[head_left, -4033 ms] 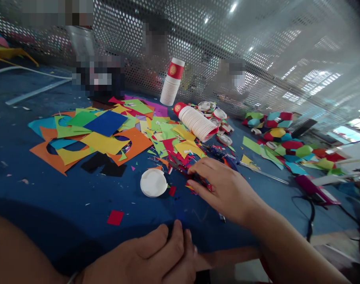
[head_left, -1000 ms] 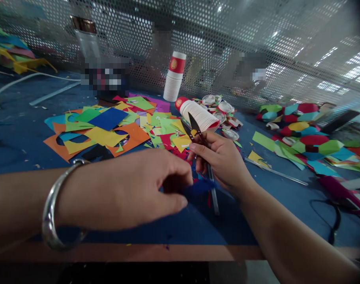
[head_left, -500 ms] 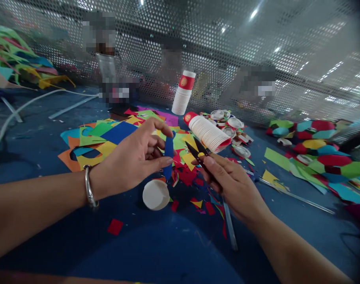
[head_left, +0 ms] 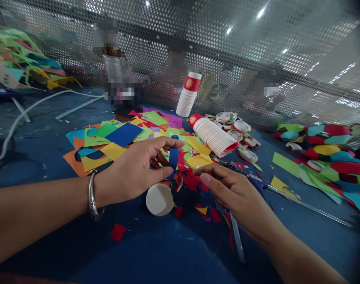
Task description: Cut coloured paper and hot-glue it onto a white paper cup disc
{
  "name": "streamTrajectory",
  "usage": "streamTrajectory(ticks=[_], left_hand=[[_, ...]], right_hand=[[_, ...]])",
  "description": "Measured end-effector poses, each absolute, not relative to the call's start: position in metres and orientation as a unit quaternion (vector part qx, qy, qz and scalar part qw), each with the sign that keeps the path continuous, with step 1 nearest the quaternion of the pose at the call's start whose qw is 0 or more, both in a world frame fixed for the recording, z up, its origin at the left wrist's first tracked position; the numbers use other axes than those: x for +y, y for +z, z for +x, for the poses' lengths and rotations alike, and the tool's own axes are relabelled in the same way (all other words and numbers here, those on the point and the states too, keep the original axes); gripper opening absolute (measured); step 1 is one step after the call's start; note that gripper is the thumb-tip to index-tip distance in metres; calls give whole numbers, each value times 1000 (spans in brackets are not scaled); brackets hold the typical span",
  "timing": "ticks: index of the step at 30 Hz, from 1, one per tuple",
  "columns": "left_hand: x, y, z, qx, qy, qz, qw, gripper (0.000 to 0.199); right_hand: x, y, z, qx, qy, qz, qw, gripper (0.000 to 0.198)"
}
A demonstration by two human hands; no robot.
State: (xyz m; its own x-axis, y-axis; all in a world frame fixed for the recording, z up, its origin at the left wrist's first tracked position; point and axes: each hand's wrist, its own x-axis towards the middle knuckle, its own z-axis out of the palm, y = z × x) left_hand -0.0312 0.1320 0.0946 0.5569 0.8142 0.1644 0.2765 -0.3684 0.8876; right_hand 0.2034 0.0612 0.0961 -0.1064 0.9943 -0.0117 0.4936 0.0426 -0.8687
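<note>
My left hand (head_left: 135, 167) is closed on a narrow curved piece of blue paper (head_left: 173, 158), which stands upright between thumb and fingers. My right hand (head_left: 236, 191) grips a pair of scissors (head_left: 192, 168), their blades seen nearly edge-on and pointing at the blue paper; the fingers hide the handles. Whether the blades touch the paper I cannot tell. Just below my left fingertips is a white round paper cup (head_left: 159, 200), its open mouth facing me. Red and yellow paper scraps (head_left: 194, 181) lie under and between both hands.
Coloured paper sheets (head_left: 125, 134) are heaped behind my hands. One stack of paper cups (head_left: 187, 96) stands upright; another stack (head_left: 215, 136) lies beside round lid-like pieces (head_left: 242, 126). Coloured paper shapes (head_left: 330, 157) are at right. A white cable (head_left: 17, 118) crosses the left. Perforated panel (head_left: 221, 51) behind.
The scissors have turned from a view of their open blades to nearly edge-on, closer to the blue paper. The blue paper has rotated slightly. The whole view has shifted a little.
</note>
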Motion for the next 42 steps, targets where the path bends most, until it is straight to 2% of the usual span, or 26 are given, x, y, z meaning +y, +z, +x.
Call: streamTrajectory(ticks=[17,42], left_hand=[[126,91,-32,316,236,795,460,55],[125,90,-30,307,224,797,470,52]], right_hand=[[56,97,201,-578,508,-556,313,33],[50,103,197,-605,476,-560,305,32]])
